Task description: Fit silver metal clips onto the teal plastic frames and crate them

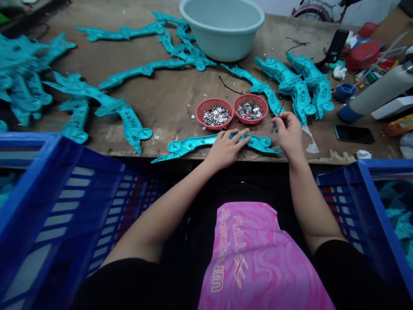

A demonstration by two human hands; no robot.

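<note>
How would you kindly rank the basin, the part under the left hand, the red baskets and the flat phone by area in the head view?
1. Basin
2. Part
3. Left basket and right basket: too alike to rank
4. Flat phone

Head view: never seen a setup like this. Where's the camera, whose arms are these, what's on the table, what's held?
There is no robot here: these are a person's two bare hands. The single picture comes from a camera worn on that person's head, looking forward and down, so the forearms reach away from you.

The left hand rests, fingers spread, on a long, curved turquoise plastic part. The right hand pinches a thin dark object, too small to identify.

On the brown worktable, two round red plastic baskets hold small shiny metal pieces. Beyond stands a round pale-green basin, with more turquoise parts around it. A blue plastic crate stands on each side of the person.
</note>
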